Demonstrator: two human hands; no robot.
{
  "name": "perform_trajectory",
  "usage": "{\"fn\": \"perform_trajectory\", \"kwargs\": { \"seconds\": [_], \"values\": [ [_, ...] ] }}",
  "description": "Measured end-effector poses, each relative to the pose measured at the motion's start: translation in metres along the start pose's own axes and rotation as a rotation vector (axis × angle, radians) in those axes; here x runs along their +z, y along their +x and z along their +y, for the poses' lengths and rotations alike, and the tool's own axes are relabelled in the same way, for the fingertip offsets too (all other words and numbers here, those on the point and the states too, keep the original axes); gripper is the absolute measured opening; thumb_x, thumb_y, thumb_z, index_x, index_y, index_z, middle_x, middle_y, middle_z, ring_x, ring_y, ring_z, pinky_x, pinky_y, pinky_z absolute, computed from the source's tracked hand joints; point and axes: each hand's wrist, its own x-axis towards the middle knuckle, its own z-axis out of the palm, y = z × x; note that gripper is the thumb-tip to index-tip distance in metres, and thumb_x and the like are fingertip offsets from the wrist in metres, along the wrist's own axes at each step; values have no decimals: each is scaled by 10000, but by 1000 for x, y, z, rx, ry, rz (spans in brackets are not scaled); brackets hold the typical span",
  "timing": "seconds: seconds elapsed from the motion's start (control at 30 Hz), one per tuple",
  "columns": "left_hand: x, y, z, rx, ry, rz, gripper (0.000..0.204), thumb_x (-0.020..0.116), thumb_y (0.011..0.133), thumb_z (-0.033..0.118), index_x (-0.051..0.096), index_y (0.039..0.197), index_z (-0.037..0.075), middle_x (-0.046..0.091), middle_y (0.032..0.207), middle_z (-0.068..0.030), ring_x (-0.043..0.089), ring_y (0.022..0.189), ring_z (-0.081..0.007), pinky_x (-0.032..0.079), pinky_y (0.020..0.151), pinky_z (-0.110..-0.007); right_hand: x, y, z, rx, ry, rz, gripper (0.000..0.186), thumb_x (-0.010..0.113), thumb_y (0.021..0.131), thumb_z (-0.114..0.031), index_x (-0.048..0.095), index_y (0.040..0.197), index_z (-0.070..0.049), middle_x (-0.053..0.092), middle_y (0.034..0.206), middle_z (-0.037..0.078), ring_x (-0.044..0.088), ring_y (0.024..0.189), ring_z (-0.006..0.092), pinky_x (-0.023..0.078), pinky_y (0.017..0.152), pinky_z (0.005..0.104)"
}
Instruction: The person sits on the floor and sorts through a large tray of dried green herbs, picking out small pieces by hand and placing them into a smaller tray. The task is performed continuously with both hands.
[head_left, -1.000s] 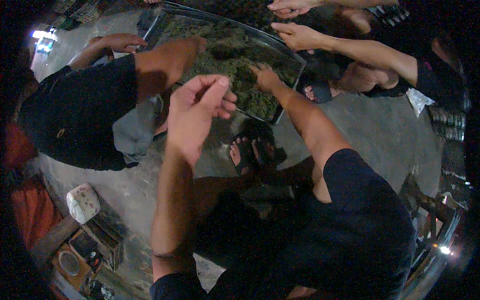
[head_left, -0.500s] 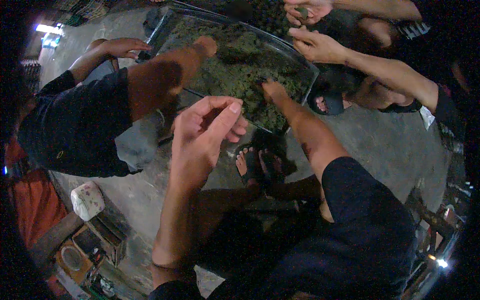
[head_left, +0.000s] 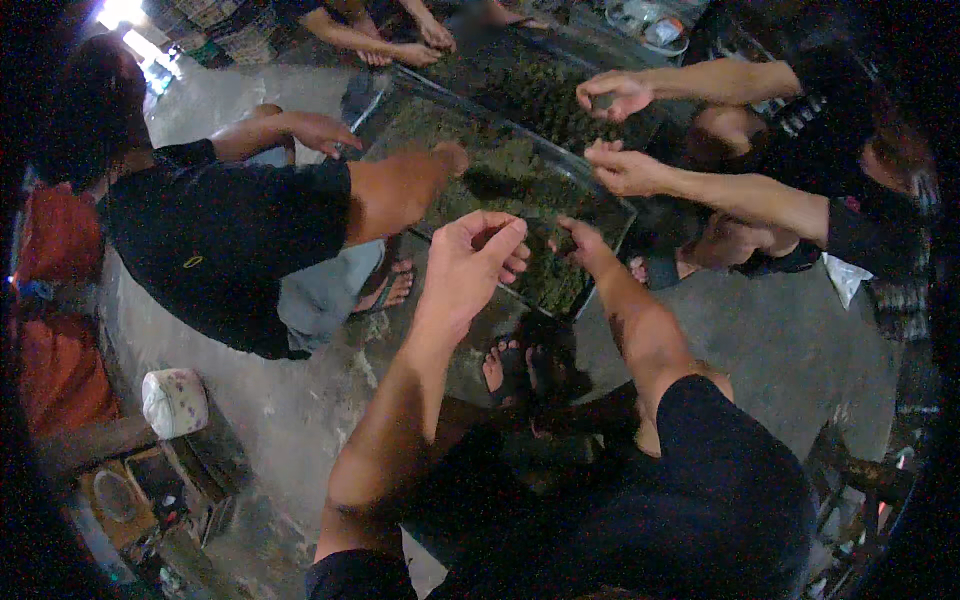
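My left hand (head_left: 475, 255) is raised in front of the low, metal-rimmed tray (head_left: 622, 225), thumb and forefinger pinched together, the other fingers curled; whatever is between them is hidden. My right hand (head_left: 580, 242) is at the tray's near right part, fingers bent around something dark that I cannot make out. Crumbly dark green-brown material (head_left: 470, 140) lies in the tray. At its left, a co-worker's arm (head_left: 400, 200) reaches into it. At its right, another co-worker's hands (head_left: 625, 170) are held over the edge, fingers bent.
A second tray of dark lumps (head_left: 545, 100) adjoins the far side, with more co-workers' hands (head_left: 425, 45) beyond. A white basin of items (head_left: 645, 25) is at the back. Left are red fabric (head_left: 65, 360), a patterned white cushion (head_left: 172, 400) and wooden boxes (head_left: 130, 490). A plastic bag (head_left: 845, 280) lies right.
The view has shifted, showing more of the far side. My left hand stays pinched. My right hand's fingers, spread earlier, are now more bent. The left co-worker's arm still reaches into the tray.
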Motion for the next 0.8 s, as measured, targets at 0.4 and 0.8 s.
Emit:
{"fn": "perform_trajectory", "kwargs": {
  "seconds": [0.4,0.8],
  "values": [
    [22,16,-25,63,-50,19,224,621,874,205,626,930,-12,642,750,-72,600,602,-127,479,494,-265,67,-89,-92,-27,89,95,255,590,895,-293,536,1057,-103,543,807,14,495,575,116,324,405,256],
    [5,2,-41,-3,-210,115,205,627,872,176,598,972,-1,617,703,-71,553,523,-120,456,438,-269,149,-212,-147,-292,-253,116,315,702,798,-404,523,912,-171,500,705,-8,480,566,115,282,376,244]
  ]
}}
